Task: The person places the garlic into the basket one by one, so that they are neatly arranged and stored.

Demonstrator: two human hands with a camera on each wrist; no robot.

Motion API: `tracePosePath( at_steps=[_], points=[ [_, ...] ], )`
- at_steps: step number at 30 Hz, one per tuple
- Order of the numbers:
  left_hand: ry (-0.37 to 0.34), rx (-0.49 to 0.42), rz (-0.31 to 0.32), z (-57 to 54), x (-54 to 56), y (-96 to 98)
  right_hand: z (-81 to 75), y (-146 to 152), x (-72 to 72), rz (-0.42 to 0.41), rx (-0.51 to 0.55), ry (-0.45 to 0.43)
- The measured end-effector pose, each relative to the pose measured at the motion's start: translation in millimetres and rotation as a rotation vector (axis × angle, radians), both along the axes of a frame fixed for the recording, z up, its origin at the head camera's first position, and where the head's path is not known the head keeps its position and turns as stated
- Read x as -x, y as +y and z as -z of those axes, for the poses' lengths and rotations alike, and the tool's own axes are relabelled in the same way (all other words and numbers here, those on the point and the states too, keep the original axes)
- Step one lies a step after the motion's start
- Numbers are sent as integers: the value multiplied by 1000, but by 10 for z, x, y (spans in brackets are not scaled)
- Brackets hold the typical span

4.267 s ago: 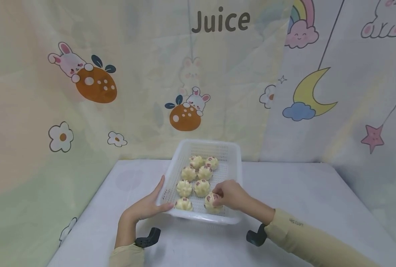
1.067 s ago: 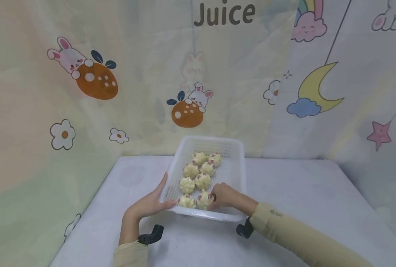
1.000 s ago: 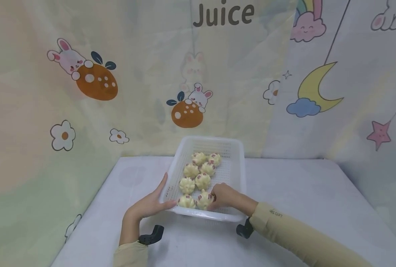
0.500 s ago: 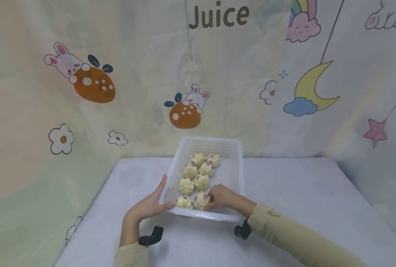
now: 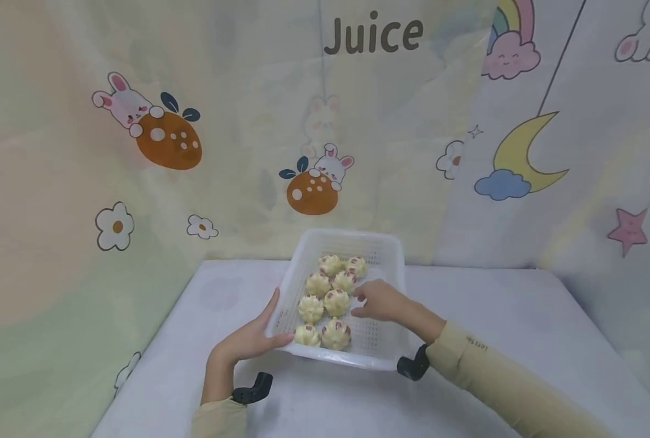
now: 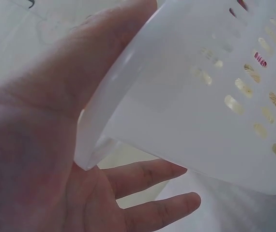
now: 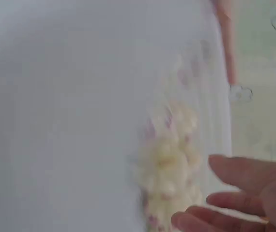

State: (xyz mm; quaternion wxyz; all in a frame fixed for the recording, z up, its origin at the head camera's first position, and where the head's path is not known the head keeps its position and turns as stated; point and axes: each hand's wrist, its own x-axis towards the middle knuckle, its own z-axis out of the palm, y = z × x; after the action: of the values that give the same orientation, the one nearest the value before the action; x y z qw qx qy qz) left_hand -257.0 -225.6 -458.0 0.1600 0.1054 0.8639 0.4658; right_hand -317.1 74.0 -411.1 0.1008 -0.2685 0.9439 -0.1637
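Several cream, flower-shaped buns (image 5: 311, 309) with reddish-purple marks lie in two columns along the left of a white perforated plastic basket (image 5: 382, 331). My left hand (image 5: 250, 334) holds the basket's near left corner, thumb over the rim. In the left wrist view, two straight fingers (image 6: 162, 212) of it reach beneath the basket wall. My right hand (image 5: 382, 301) hovers over the basket's right part with thumb and fingers apart and nothing between them. Just to its lower left sits the front right bun (image 5: 336, 334). The right wrist view shows the buns blurred beside the hand's fingertips (image 7: 218, 162).
The basket stands at the middle of a table (image 5: 467, 298) with a white cover. Behind it hangs a printed cloth backdrop (image 5: 248, 121) with cartoon rabbits and flowers. A black wrist camera (image 5: 414, 363) sits at the right wrist, close to the basket's near right corner.
The front right bun has gone left, beside the front left one. My right hand has let go of it and risen up and right. My left hand keeps its hold on the basket.
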Motion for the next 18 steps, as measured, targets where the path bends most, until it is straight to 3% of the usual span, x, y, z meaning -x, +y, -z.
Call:
tracePosePath(
  at_steps=[4, 7, 12, 18],
  points=[
    [16, 14, 4, 18, 15, -35, -316, 118, 280, -1, -66, 9],
    [29, 50, -7, 11, 17, -65, -435, 147, 498, 16, -103, 2],
    [26, 53, -11, -29, -6, -91, -287, 84, 831, -44, -94, 26],
    [15, 43, -3, -35, -17, -64, -90, -11, 1083, -113, -128, 82]
  ],
)
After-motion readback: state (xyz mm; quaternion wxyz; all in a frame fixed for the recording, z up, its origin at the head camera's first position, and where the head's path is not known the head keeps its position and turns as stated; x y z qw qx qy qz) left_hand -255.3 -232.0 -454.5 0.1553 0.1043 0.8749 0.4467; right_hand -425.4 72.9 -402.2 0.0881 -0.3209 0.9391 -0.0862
